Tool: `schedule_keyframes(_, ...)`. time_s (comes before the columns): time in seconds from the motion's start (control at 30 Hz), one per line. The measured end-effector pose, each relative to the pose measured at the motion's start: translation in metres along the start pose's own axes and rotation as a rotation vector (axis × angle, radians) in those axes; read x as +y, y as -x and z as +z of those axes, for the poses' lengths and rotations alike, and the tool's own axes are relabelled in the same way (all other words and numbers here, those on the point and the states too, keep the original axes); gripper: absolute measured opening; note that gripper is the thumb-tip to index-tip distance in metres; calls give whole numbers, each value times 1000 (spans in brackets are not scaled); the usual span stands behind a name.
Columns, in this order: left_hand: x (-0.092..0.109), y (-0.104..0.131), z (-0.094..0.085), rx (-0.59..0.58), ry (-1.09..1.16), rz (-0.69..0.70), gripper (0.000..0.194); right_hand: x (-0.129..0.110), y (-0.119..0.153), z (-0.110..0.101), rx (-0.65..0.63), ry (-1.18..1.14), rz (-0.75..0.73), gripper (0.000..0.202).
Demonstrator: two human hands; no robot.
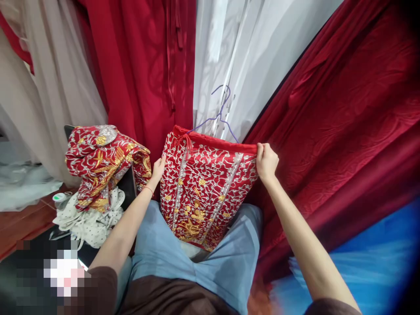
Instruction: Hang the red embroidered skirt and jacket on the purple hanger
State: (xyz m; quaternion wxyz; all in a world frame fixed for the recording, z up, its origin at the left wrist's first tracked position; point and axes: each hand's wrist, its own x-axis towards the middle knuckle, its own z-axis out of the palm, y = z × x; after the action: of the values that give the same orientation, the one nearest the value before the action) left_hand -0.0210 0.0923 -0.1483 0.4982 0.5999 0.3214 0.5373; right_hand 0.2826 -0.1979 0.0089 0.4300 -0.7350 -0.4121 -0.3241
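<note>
A red skirt (205, 188) embroidered in silver and gold hangs in front of me on a purple wire hanger (220, 111), its lower part draped over my lap. My left hand (158, 168) grips the skirt's left edge near the waistband. At the waistband's right corner my right hand (266, 162) pinches the cloth. The waistband is stretched straight between both hands. A red tassel cord hangs near the top left corner.
A matching red embroidered garment (105, 159) lies heaped over a dark chair at left, above white dotted cloth (88, 218). Red dresses (141, 65) and white dresses (236, 52) hang behind. Dark red fabric (344, 131) fills the right, blue fabric (367, 262) lower right.
</note>
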Motion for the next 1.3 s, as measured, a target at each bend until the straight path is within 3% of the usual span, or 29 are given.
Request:
schedule_keyframes(0.1, -16, 18, -3, -34, -1, -69, 40, 8, 2, -3, -87, -181, 48, 48)
schedule_keyframes(0.23, -30, 38, -2, -97, 3, -170, 45, 22, 4, -7, -337, -489, 23, 42)
schedule_keyframes(0.4, -31, 36, 0, -108, -71, -220, 43, 34, 4, 4, -220, -346, 66, 40)
schedule_keyframes(0.5, -22, 36, -17, -78, -166, -258, 42, 27, 10, 13, -192, -148, 100, 47)
schedule_keyframes(0.57, -11, 41, -36, -145, -220, -313, 41, 13, 21, 18, -109, 44, 106, 61)
schedule_keyframes(0.67, 11, 50, -71, -483, -273, -495, 39, -28, 46, 30, -21, 303, -24, 71)
schedule_keyframes(0.73, 26, 52, -94, -654, -253, -609, 44, -67, 63, 42, -84, 340, -206, 68)
schedule_keyframes(0.77, 31, 53, -104, -661, -222, -627, 46, -90, 70, 49, -141, 318, -303, 65)
schedule_keyframes(0.9, 27, 52, -132, -449, 89, -509, 38, -189, 91, 82, -351, 151, -641, 55)
schedule_keyframes(1.0, 4, 56, -135, -87, 579, -364, 33, -262, 100, 106, -469, 45, -889, 50)
schedule_keyframes(1.03, -4, 59, -134, 45, 695, -338, 33, -285, 103, 114, -488, 24, -966, 48)
schedule_keyframes(1.1, -15, 63, -131, 200, 794, -314, 34, -326, 113, 129, -513, -6, -1107, 45)
schedule_keyframes(1.2, -17, 62, -129, 353, 852, -270, 30, -373, 131, 152, -511, -37, -1250, 44)
schedule_keyframes(1.3, -4, 54, -132, 467, 876, -207, 35, -402, 142, 170, -458, -23, -1309, 37)
